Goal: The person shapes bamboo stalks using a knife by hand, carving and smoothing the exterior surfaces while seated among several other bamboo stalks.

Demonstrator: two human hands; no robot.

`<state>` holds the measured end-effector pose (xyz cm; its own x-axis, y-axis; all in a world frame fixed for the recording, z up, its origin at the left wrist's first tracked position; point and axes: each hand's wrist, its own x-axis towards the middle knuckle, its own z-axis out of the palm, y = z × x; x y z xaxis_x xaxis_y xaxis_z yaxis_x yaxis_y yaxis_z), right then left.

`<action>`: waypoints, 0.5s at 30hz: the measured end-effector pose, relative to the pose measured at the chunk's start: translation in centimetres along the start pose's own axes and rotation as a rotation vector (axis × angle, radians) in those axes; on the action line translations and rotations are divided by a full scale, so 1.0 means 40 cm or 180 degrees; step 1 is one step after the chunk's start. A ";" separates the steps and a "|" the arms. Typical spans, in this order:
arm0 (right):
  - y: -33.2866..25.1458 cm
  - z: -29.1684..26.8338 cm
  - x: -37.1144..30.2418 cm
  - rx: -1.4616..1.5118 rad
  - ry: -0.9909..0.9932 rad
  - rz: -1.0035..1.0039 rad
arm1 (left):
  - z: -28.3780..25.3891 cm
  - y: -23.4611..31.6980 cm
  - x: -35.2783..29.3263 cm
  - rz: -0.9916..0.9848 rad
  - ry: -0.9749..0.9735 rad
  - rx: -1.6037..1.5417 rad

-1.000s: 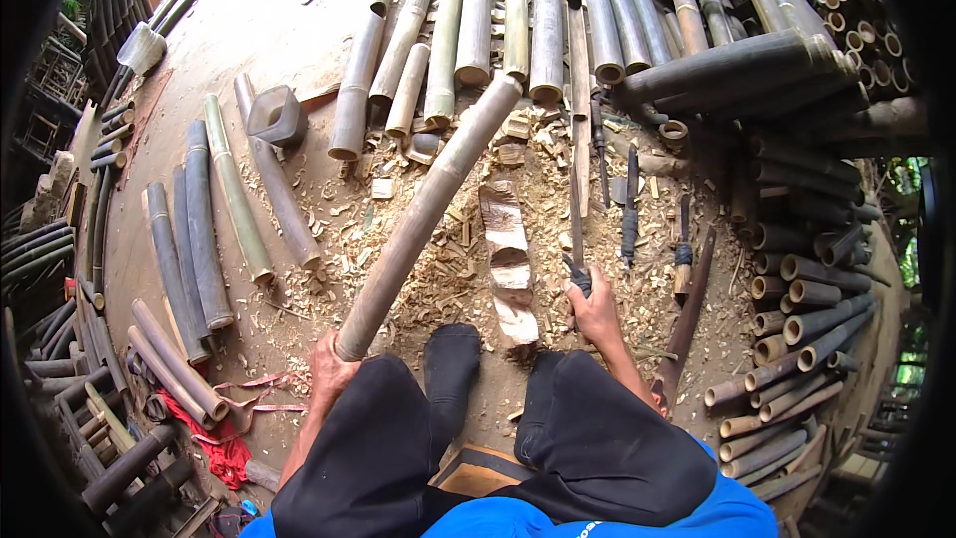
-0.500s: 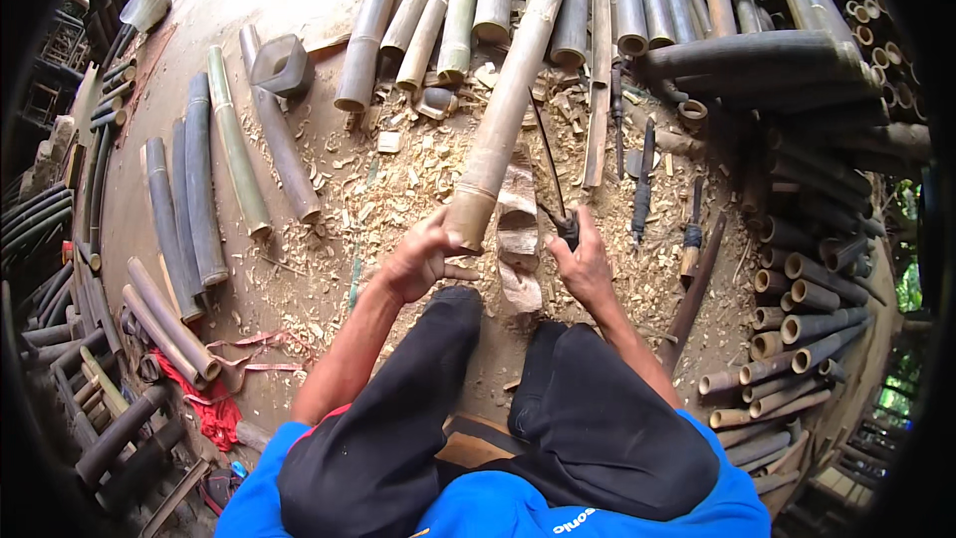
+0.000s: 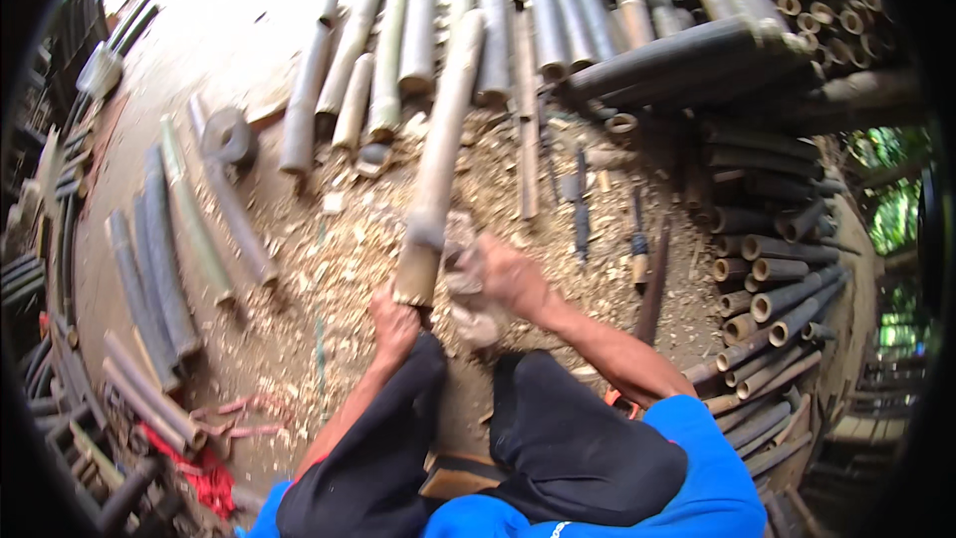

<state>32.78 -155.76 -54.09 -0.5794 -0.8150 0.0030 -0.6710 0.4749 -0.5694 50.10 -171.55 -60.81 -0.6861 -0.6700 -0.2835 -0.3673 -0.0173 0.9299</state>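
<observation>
A long pale bamboo tube [image 3: 445,139] slants away from my knees, its near end just above my left knee. My left hand [image 3: 395,321] is closed at that near end, fingers curled against the tube. Beside the tube, to its right, is a notched wooden block [image 3: 468,314], partly covered. My right hand [image 3: 513,279] is over the block, close to the tube. Motion blurs its fingers, and I cannot make out what they hold.
Wood chips [image 3: 349,259] cover the ground around the block. Dark-handled tools [image 3: 582,209] lie to the right. Bamboo tubes [image 3: 418,35] line the far side, with more stacked at the right [image 3: 782,299] and lying at the left [image 3: 169,249]. A red cloth [image 3: 209,483] lies lower left.
The view has turned, shifting the surroundings left. My right hand has moved up and closer to the tube; the thin dark tool at its fingers no longer shows clearly. My left hand now curls at the tube's end.
</observation>
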 end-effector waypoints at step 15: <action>-0.021 -0.037 -0.001 0.0336 0.0236 -0.0842 | 0.047 0.116 -0.029 -0.0590 -0.0183 -0.1178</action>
<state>32.68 -155.62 -52.41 -0.4256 -0.8777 0.2205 -0.7537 0.2089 -0.6232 48.00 -169.45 -56.59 -0.6674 -0.5881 -0.4569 -0.2445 -0.4065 0.8803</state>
